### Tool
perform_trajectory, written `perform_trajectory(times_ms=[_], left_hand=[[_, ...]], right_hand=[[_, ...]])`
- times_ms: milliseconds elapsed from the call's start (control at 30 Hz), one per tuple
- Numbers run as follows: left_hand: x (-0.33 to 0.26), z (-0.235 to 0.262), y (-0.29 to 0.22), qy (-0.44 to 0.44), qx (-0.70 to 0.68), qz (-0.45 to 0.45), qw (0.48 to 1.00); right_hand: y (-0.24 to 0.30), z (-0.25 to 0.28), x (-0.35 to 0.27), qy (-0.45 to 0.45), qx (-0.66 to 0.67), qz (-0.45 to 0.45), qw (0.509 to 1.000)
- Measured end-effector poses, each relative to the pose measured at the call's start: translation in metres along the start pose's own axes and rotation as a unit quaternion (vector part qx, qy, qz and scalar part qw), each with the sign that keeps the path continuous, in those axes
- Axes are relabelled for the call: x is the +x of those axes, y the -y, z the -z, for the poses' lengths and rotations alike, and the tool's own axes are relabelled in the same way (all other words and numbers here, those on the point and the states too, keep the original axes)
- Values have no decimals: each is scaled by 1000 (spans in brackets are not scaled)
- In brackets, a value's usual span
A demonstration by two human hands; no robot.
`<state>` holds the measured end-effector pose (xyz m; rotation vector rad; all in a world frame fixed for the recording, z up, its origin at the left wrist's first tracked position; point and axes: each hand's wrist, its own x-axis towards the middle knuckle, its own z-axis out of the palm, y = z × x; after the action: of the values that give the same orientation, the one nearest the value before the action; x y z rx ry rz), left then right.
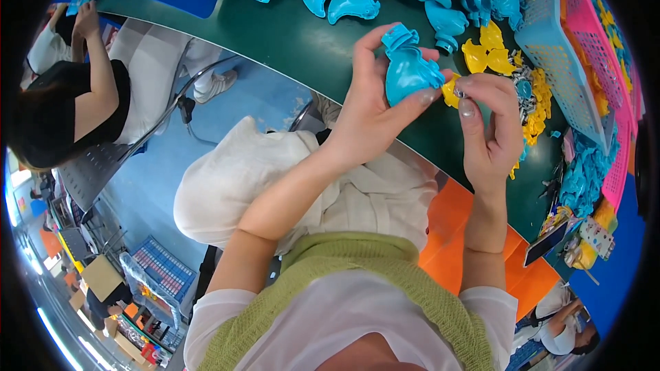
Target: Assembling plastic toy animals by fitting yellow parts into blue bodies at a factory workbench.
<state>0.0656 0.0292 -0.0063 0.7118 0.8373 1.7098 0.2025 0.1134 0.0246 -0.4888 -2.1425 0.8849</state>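
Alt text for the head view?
At a green table, a person's left hand holds a glossy turquoise plastic shell; the right hand pinches what looks like a small silvery piece beside it. More turquoise shells lie beyond, with yellow pieces and a light-blue perforated basket rightward.

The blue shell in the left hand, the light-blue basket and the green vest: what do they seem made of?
Blue shell: likely moulded plastic, glossy, given its bright highlights.
Light-blue basket: probably plastic, fairly dull, its wall regularly perforated.
Green vest: knitted yarn, matte, with visible stitch texture; fibre unclear.
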Motion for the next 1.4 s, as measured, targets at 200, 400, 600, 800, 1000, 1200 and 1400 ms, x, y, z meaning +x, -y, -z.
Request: perform_trajectory(times_ms=[200,400,600,800,1000,1200,1400], left_hand=[[4,6,2,-61,55,8,997],[0,10,5,-33,66,-42,996],[0,12,4,-21,69,-29,997],[-1,8,6,-14,122,-50,991],[-2,12,2,-36,-17,8,999],[0,16,6,-16,24,-12,1000],[2,15,3,-16,-74,11,997]], right_hand=[[-3,-4,-1,5,-8,-48,999],[-6,-12,-3,8,8,-33,999],[-10,-17,-2,17,-9,-34,999],[-13,-19,-4,12,-22,-17,1000],[-11,-21,-4,32,0,-35,999],[-13,-23,-5,21,-23,-15,999],[-8,-24,-3,-5,-59,40,997]])
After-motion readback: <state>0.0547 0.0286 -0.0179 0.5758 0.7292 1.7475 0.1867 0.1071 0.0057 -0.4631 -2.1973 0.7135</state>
